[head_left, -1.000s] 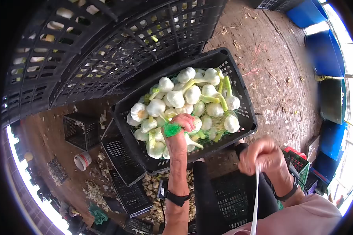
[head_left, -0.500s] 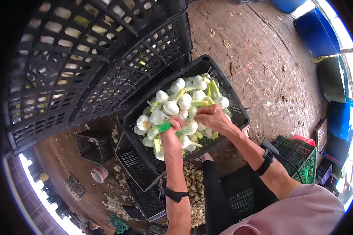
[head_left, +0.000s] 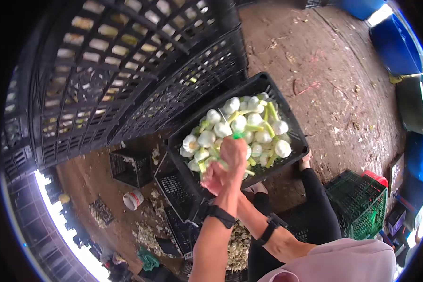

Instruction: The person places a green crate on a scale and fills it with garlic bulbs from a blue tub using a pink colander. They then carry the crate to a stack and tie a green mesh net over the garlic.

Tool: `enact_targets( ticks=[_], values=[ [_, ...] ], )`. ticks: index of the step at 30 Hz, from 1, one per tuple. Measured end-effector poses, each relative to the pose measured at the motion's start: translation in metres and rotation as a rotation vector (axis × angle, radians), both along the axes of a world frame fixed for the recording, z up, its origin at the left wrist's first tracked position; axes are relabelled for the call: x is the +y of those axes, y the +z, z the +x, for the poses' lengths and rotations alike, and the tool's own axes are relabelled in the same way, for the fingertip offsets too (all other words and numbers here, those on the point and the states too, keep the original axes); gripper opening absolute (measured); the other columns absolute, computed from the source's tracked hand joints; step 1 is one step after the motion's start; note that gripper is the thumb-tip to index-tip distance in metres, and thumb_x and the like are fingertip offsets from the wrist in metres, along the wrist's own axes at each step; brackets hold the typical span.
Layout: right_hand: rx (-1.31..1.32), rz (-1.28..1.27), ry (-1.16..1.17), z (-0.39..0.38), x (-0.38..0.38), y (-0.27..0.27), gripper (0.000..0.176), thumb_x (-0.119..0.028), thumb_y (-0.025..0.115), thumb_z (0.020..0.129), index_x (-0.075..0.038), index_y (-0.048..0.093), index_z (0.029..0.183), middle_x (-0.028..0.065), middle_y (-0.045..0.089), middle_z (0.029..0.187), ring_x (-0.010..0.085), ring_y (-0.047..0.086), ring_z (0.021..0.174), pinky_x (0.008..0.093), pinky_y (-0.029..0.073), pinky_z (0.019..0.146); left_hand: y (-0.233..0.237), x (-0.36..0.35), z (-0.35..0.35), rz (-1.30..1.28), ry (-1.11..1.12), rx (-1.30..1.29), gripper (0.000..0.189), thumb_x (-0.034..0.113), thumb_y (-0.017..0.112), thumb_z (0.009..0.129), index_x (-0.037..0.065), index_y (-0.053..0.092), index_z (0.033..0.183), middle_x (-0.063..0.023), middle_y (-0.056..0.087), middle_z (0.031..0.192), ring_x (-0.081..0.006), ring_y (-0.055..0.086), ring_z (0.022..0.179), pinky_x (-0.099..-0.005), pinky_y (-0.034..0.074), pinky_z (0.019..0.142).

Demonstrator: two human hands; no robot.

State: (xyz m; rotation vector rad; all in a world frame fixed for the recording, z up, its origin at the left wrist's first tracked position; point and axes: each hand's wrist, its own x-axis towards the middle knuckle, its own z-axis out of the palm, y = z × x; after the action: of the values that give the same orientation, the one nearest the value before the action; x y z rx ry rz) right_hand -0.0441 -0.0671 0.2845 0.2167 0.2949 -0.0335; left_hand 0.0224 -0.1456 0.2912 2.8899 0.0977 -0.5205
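Note:
Garlic bulbs [head_left: 223, 129] with pale green stems fill a black plastic crate [head_left: 293, 127] in front of me. My left hand [head_left: 233, 152] is closed above the bulbs, with bright green material, apparently netting [head_left: 238, 135], showing at its fingers. Crossing beneath the left wrist, my right hand [head_left: 213, 177] is over the crate's near left part. Motion smears its fingers, so its grip cannot be made out. Black bands circle both wrists.
Tall stacked black crates [head_left: 127, 89] rise at the left. Below lie a small black crate [head_left: 130, 168], a white tub [head_left: 133, 199] and loose garlic [head_left: 238, 246]. A green crate [head_left: 357, 202] stands at the right; blue bins [head_left: 395, 44] line the far right.
My left hand has moved up and right with the green material. My right hand has swung left and down beneath it, so the forearms now cross. The view has shifted slightly.

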Motion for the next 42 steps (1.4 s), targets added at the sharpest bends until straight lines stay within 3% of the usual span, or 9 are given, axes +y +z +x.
enact_targets(
  ticks=[7,11,17,20,25,27,33,37,42],
  values=[
    [0.133,-0.096,0.711,-0.071,-0.002,-0.018,0.037,-0.029,0.055,0.090,-0.006,0.051,0.118,0.0092,0.062,0.094,0.0180,0.057,0.093,0.0309,0.046,0.080,-0.012,0.032,-0.021,-0.426,-0.544,-0.420,0.026,0.014,0.071,0.050,0.011,0.050,0.065,-0.0035,0.052,0.069,-0.0214,0.051,0.074,-0.0360,0.034,0.069],
    [-0.061,-0.966,1.408,-0.092,-0.106,0.039,0.017,-0.014,0.058,0.085,-0.002,0.064,0.095,0.0051,0.065,0.082,0.0144,0.061,0.066,0.0253,0.049,0.057,-0.021,0.041,-0.025,-0.499,-0.584,-0.416,0.034,0.015,0.076,0.043,0.011,0.053,0.069,-0.0032,0.054,0.074,-0.0222,0.052,0.074,-0.0360,0.035,0.069],
    [-0.387,-2.581,0.669,0.042,-0.091,0.064,0.012,-0.018,0.054,0.082,-0.007,0.058,0.086,0.0110,0.060,0.083,0.0304,0.060,0.070,0.0405,0.047,0.060,-0.052,0.044,-0.041,-0.060,-0.719,-0.398,0.022,0.021,0.064,0.073,0.009,0.058,0.090,-0.0057,0.058,0.086,-0.0220,0.055,0.090,-0.0382,0.039,0.078],
    [-0.637,-2.864,0.457,0.049,-0.064,0.062,0.016,-0.020,0.054,0.082,-0.007,0.054,0.091,0.0126,0.058,0.092,0.0310,0.060,0.076,0.0442,0.047,0.065,-0.010,0.047,-0.025,-0.285,-0.757,-0.200,0.024,0.024,0.061,0.068,0.008,0.057,0.086,-0.0059,0.057,0.084,-0.0215,0.052,0.085,-0.0405,0.037,0.079],
    [-0.602,-2.298,0.837,0.088,-0.088,0.045,0.017,-0.015,0.051,0.088,-0.003,0.062,0.088,0.0140,0.064,0.078,0.0277,0.063,0.068,0.0403,0.051,0.061,-0.060,0.039,-0.056,-0.987,-0.228,-0.512,0.025,0.021,0.053,0.075,0.006,0.058,0.094,-0.0086,0.058,0.091,-0.0242,0.053,0.091,-0.0441,0.038,0.082],
    [-0.341,-1.629,1.174,0.102,-0.101,0.062,0.019,-0.017,0.053,0.090,-0.002,0.065,0.094,0.0058,0.064,0.068,0.0153,0.062,0.061,0.0277,0.047,0.053,-0.048,0.050,-0.046,-0.663,-0.610,-0.300,0.025,0.015,0.052,0.077,0.004,0.058,0.098,-0.0088,0.058,0.093,-0.0259,0.053,0.094,-0.0457,0.039,0.081],
    [-0.318,-1.341,1.517,0.141,-0.105,0.035,0.019,-0.013,0.054,0.088,0.000,0.064,0.097,-0.0022,0.040,0.056,0.0080,0.035,0.046,0.0259,0.031,0.041,-0.034,0.067,-0.038,-0.375,-1.086,-0.590,0.012,0.012,0.057,0.064,0.008,0.055,0.076,-0.0050,0.053,0.080,-0.0180,0.054,0.087,-0.0403,0.036,0.084],
    [-0.401,-1.408,1.443,0.155,-0.121,0.024,0.015,-0.012,0.055,0.086,-0.001,0.064,0.091,-0.0046,0.037,0.052,0.0064,0.033,0.044,0.0243,0.028,0.040,0.001,0.066,-0.041,-0.739,-0.620,-0.507,0.011,-0.001,0.058,0.070,0.009,0.057,0.066,-0.0024,0.061,0.075,-0.0174,0.059,0.079,-0.0344,0.037,0.082],
    [-0.184,-1.226,1.194,0.115,-0.190,0.020,0.022,-0.018,0.056,0.087,0.003,0.060,0.085,-0.0050,0.032,0.050,0.0074,0.030,0.043,0.0249,0.027,0.040,0.013,0.064,-0.021,-1.652,0.560,0.242,0.015,-0.011,0.048,0.058,0.003,0.050,0.051,-0.0108,0.053,0.064,-0.0216,0.050,0.066,-0.0358,0.044,0.071]
  ],
)
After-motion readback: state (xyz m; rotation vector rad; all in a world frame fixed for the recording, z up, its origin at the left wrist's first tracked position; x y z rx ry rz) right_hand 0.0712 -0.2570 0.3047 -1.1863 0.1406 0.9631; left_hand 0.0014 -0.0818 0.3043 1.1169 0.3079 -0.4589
